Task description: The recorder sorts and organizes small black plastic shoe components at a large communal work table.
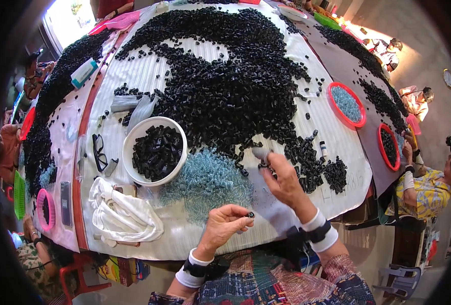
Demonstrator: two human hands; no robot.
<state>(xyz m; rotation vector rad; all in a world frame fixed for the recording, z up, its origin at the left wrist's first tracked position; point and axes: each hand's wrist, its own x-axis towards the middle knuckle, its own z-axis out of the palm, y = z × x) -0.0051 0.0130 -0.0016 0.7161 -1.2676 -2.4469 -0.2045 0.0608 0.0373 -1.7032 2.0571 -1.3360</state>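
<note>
My left hand [221, 226] is closed in a pinch on a small black plastic cap [251, 215] with a round opening, just above the near edge of the cloth. Ahead and to the right, my right hand [285, 182] is bent closed beside loose black caps, with a grey cover on one fingertip [260, 153]. Something dark shows between its fingers, too small to name. Between the hands and a white bowl [129, 161] of black pieces lies a heap of small clear bluish parts [207, 183]. A large pile of black caps [230, 96] spreads across the table beyond.
A folded white cloth [121, 211], eyeglasses [99, 152] and clear plastic bags [143, 109] lie on the left. On the right are a small bottle [323, 149] and a red-rimmed tray [333, 104] of bluish parts. Other people sit at both sides; a phone [66, 203] lies far left.
</note>
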